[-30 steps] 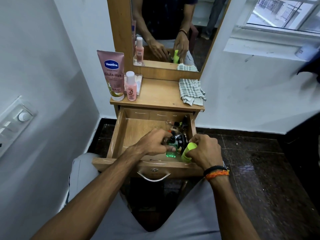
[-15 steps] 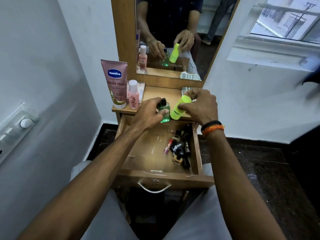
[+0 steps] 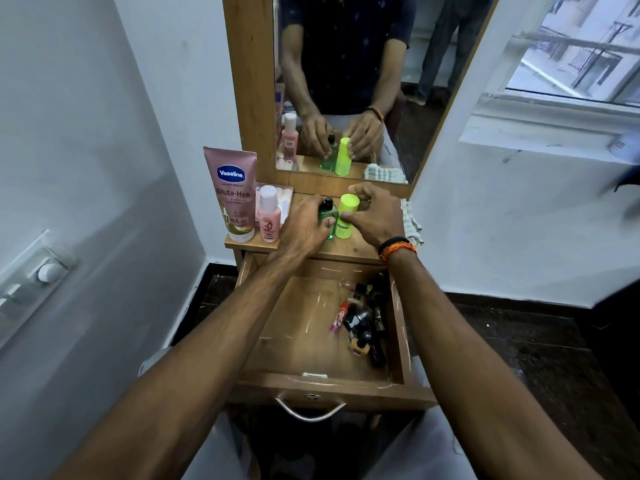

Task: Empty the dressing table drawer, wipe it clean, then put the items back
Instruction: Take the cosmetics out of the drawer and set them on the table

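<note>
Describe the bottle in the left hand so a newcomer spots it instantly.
Find the dressing table top below the mirror. Two bottles stand at its centre, each gripped by a hand; the left hand holds the small green bottle. It is see-through dark green with a black cap, unlike the opaque lime-yellow bottle touching its right.

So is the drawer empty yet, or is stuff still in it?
Not empty. The drawer is pulled open and a cluster of small cosmetics lies along its right side; the rest of its floor is bare wood.
</note>
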`<state>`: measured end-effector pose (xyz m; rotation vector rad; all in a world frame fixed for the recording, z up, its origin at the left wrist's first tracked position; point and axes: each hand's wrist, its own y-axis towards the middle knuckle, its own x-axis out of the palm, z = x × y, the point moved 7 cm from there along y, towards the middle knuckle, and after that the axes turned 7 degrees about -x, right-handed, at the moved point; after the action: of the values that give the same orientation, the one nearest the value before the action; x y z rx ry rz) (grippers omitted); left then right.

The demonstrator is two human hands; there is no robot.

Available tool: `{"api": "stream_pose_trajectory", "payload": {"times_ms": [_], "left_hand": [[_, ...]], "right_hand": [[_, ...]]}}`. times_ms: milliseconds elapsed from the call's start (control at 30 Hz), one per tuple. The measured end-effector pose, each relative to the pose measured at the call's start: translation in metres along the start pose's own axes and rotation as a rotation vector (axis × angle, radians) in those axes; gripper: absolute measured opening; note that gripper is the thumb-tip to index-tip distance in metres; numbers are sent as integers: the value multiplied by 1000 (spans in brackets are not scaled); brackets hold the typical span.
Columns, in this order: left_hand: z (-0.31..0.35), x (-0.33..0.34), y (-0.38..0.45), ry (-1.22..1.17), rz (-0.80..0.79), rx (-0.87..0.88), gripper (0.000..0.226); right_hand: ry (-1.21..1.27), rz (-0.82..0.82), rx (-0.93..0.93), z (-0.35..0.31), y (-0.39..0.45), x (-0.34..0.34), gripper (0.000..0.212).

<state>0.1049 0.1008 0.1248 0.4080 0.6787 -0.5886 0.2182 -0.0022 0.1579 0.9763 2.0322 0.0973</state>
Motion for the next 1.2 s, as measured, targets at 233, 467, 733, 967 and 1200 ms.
{"api": "stream_pose_trajectory", "payload": {"times_ms": [233, 467, 733, 967, 1200], "left_hand": [[-15, 1, -4, -116, 98, -55, 40], [-18, 3, 6, -160, 163, -95, 34], [-19, 9, 23, -219, 180, -132, 31], [-21, 20, 44, -233, 186, -155, 29], [-28, 23, 59, -219, 205, -191, 26]], "right_hand": [[28, 1, 28, 24, -6, 17, 52], [47, -18, 78, 35, 5, 30, 52], [12, 11, 101, 43, 24, 40, 45], [28, 41, 123, 52, 34, 43, 43], [52, 32, 138, 53, 42, 47, 44]]}}
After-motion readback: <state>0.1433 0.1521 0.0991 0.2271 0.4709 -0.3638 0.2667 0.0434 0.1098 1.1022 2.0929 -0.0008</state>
